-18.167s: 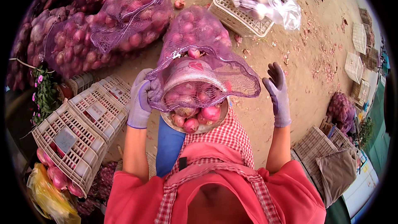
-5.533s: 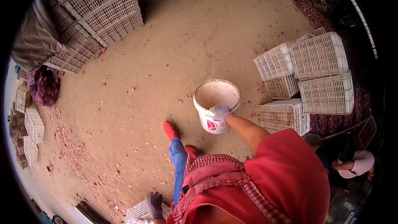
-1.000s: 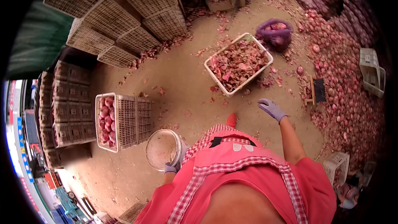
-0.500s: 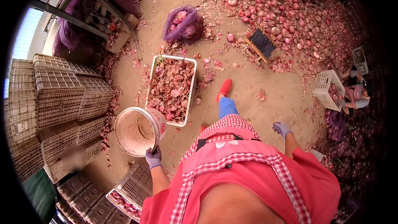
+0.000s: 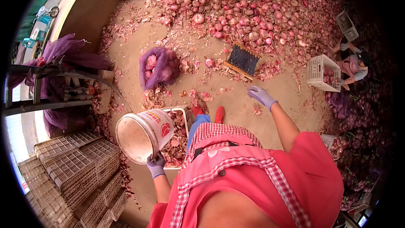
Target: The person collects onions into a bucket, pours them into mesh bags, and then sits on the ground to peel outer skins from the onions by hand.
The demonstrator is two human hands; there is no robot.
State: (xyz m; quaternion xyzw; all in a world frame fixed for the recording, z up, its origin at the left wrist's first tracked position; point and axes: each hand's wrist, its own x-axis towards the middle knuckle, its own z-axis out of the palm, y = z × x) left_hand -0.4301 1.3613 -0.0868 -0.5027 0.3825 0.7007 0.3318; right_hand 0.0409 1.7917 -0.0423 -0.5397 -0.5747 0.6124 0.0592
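Observation:
My left hand (image 5: 156, 165), in a purple glove, grips the rim of a white plastic bucket (image 5: 165, 123). The bucket is tilted on its side, its dirty inside turned to the left, and nothing shows in the visible part. Behind it, partly hidden, is a white crate (image 5: 185, 110) holding dry onion skins (image 5: 176, 148). My right hand (image 5: 262, 96), gloved alike, reaches forward with fingers stretched and holds nothing. Just beyond it lies a low stool (image 5: 242, 62) with a dark woven seat and a wooden frame. A single red onion (image 5: 209, 62) rests on the floor left of the stool.
A purple mesh bag of onions (image 5: 159, 68) stands ahead, before a large onion pile (image 5: 253, 12). Stacked crates (image 5: 80, 164) line the left, below a metal frame (image 5: 50, 104). At the right a co-worker (image 5: 354, 67) sits by a white crate (image 5: 322, 74).
I have stepped forward, so the onion pile, stool and mesh bag appear nearer. The bucket stays in my left hand, now over the skin crate's left side. My right hand has swung forward.

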